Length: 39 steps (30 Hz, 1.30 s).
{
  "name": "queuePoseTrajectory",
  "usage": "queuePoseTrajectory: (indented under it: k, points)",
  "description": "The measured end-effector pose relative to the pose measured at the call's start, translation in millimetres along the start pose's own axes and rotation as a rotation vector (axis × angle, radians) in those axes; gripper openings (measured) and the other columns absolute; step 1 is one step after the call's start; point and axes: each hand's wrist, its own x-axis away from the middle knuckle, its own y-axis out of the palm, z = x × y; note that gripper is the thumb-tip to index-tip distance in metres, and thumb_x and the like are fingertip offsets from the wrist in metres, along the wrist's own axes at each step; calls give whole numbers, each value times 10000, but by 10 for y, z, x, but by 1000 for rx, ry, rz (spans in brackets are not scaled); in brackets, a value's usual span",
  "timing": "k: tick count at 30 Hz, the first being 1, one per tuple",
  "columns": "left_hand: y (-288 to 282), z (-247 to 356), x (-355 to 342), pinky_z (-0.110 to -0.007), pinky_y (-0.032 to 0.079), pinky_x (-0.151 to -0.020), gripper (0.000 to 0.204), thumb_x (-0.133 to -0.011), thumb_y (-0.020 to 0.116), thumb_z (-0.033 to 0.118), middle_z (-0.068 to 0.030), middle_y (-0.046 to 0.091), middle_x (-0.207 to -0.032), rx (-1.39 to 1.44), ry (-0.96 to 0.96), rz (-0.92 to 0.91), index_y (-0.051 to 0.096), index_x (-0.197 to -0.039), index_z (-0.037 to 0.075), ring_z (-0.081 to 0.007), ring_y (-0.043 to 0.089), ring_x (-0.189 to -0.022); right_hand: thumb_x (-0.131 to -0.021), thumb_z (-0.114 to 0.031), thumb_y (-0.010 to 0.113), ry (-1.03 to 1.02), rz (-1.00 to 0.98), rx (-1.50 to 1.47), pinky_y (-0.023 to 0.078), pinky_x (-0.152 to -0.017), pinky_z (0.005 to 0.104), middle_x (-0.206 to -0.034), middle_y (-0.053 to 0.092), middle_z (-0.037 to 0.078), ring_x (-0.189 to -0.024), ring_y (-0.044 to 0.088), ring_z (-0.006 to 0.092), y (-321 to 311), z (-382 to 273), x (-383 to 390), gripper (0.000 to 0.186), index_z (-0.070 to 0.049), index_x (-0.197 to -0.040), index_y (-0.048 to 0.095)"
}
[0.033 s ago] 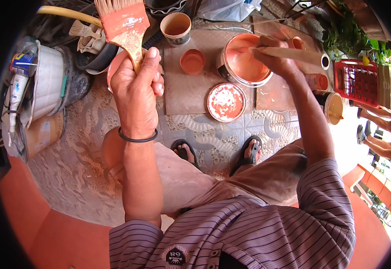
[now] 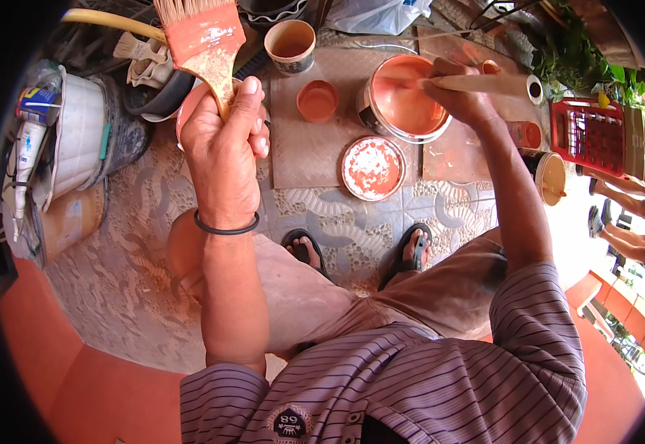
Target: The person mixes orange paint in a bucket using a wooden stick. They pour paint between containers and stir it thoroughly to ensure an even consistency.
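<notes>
In my left hand (image 2: 223, 148) is a wide paintbrush (image 2: 206, 43), held upright by its wooden handle. Its bristles are pale, and orange-red paint coats the ferrule area. At the right, my right hand (image 2: 461, 95) is closed around a pale wooden stick (image 2: 494, 84) with a dark hole at its outer end. The stick's other end reaches into an open paint bucket (image 2: 369, 118) of orange paint; how deep it goes is hard to see. Below the bucket lies a round lid (image 2: 373, 169), blotched white and orange.
Brown boards (image 2: 293, 159) lie under the bucket and a small orange cup (image 2: 317, 101). Another tub (image 2: 290, 46) stands behind. A beige-filled can (image 2: 550, 179) and a red crate (image 2: 587, 140) are at the right. White buckets (image 2: 78, 133) stand left. Another person's legs (image 2: 628, 222) show far right.
My right hand and the stick have shifted slightly, the hand a little to the right and the stick's outer end upward. The left hand and brush are almost unmoved.
</notes>
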Motion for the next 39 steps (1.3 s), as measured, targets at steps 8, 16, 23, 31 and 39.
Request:
queuePoseTrajectory:
  k: [8,16,23,31,39]
  points:
    - [-76,-59,-51,-202,355,-507,211,-1083,714,242,43,536,-765,-91,-46,-120,667,-1057,37,-24,441,-590,-835,-145,740,444,-24,-579,533,-621,328,-743,700,58,-684,675,143,142,-309,250,164,-7,-808,656]
    - [-103,-366,-39,-202,328,-467,238,-1093,700,288,49,524,-714,-339,-129,-261,651,-1074,56,-17,418,-542,-877,-140,792,138,68,-248,537,-640,334,-728,703,66,-696,681,139,59,134,26,159,-13,-867,697]
    - [-181,-905,329,-237,381,-447,273,-1093,679,279,-9,580,-760,-231,-462,-303,558,-972,65,-65,509,-526,-859,-143,774,402,59,-640,535,-640,340,-721,694,75,-695,683,141,192,20,417,157,-5,-881,702]
    - [-307,-1689,626,-285,406,-432,242,-1024,718,247,-36,592,-759,-583,-661,-394,625,-1034,24,-81,559,-515,-883,-186,809,127,102,-165,546,-682,344,-798,711,75,-751,693,156,-49,30,201,202,-21,-873,694]
    - [-451,-2505,324,-519,555,-843,397,-925,794,360,-286,726,-961,-1174,-90,-713,712,-1106,16,-455,726,-969,-834,-106,768,430,119,-667,543,-586,292,-728,705,48,-633,678,122,229,16,355,122,-1,-839,705]
